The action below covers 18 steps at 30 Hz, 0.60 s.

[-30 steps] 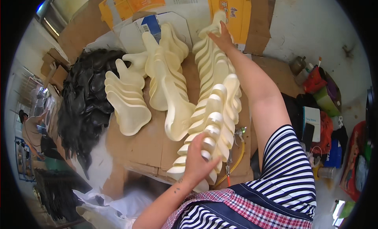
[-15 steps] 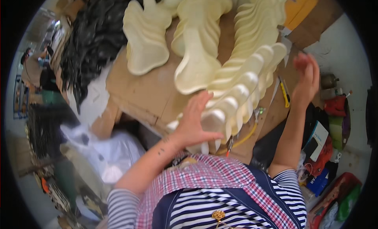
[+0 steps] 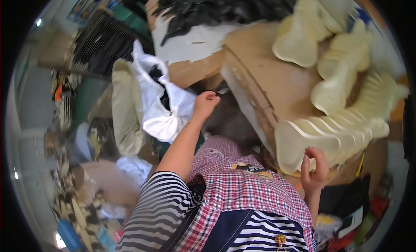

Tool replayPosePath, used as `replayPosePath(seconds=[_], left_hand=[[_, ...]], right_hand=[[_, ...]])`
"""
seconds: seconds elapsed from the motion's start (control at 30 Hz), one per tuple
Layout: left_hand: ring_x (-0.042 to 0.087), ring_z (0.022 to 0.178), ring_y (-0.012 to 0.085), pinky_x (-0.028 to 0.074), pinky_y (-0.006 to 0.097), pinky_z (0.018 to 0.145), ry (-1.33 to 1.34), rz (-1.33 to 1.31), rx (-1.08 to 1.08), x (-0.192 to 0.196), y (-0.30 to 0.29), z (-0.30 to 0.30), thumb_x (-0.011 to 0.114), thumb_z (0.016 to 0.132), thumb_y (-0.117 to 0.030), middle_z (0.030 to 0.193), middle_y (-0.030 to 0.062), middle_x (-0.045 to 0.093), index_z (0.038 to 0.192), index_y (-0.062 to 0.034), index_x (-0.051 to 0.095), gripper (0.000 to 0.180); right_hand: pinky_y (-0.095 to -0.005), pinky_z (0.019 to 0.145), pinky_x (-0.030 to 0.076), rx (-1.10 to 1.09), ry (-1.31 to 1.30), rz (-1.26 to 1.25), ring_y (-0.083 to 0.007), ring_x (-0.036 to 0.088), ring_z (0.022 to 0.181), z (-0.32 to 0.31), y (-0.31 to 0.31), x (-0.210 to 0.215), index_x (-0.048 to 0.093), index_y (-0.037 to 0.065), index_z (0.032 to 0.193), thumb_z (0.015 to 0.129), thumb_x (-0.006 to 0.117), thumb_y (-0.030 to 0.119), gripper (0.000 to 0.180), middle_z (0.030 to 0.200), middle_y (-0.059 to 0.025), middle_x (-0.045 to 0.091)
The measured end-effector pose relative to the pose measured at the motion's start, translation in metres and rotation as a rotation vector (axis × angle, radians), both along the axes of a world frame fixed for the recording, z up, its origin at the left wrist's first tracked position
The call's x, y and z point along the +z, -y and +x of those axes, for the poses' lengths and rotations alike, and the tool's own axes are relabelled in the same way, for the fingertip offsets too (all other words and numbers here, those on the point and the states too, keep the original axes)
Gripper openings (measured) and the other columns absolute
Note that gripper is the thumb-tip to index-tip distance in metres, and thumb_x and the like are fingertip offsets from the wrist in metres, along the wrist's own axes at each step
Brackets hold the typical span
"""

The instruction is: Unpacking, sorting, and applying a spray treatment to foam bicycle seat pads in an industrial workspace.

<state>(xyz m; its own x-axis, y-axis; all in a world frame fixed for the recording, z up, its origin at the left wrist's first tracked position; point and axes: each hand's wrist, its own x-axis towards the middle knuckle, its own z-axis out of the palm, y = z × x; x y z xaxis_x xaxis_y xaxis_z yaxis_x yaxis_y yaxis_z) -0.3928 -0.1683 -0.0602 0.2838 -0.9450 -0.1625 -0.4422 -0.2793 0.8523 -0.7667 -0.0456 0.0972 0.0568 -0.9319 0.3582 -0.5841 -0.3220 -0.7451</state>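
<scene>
My left hand (image 3: 206, 105) is closed, fingers curled together, beside the open mouth of a white sack (image 3: 167, 126). Black pieces (image 3: 161, 85) show inside the sack. Whether anything small sits in those fingers is hidden. My right hand (image 3: 315, 169) hovers with bent fingers, thumb and forefinger apart and nothing between them. It is closest to a long row of nested cream, translucent insole-shaped plastic pieces (image 3: 294, 143), lying on the cardboard-covered table (image 3: 268, 74). More nested stacks of the same pieces (image 3: 297, 42) lie farther back on the right.
A heap of black, glossy pieces (image 3: 225, 7) lies at the far end of the table. A beige sack (image 3: 125, 109) stands beside the white one. At the right are a yellow cutter knife (image 3: 360, 164) and a black cloth (image 3: 344, 195). Loose scraps (image 3: 78, 213) lie at lower left.
My view has swung left. My left hand has left the near insole row, moved over to the white sack and curled its fingers. My right hand has come down nearer the row.
</scene>
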Motion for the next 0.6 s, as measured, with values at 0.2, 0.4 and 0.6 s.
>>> replayPosePath(seconds=[0.2,0.4,0.6], left_hand=[[0.063,0.059,0.017,0.046,0.025,0.051,-0.33,-0.124,0.803,0.027,-0.053,0.236,0.061,0.074,-0.002,0.076,0.0086,0.065,0.092,-0.0006,0.064,0.018],[0.058,0.058,0.019,0.049,0.029,0.057,-0.329,-0.148,1.391,-0.025,-0.114,0.432,0.054,0.074,-0.001,0.079,0.0094,0.06,0.093,-0.0035,0.06,0.02],[0.057,0.097,0.0281,0.047,0.039,0.083,-0.196,0.534,0.768,-0.16,-0.195,0.533,0.059,0.075,-0.01,0.101,0.0135,0.062,0.103,-0.0037,0.063,0.03]], right_hand=[[-0.0353,0.062,0.049,0.545,-0.158,0.222,-0.0309,0.06,0.069,0.131,0.051,-0.043,0.059,0.0,0.096,0.071,0.065,0.002,0.025,0.084,-0.0156,0.06],[-0.0299,0.061,0.05,0.695,-0.149,0.535,-0.0235,0.063,0.07,0.281,0.103,-0.061,0.06,-0.002,0.095,0.078,0.062,0.002,0.017,0.079,-0.0128,0.062],[-0.026,0.071,0.047,1.333,-0.043,0.494,-0.0127,0.059,0.08,0.615,0.177,-0.085,0.061,0.001,0.106,0.086,0.061,0.009,0.022,0.094,-0.0074,0.065]])
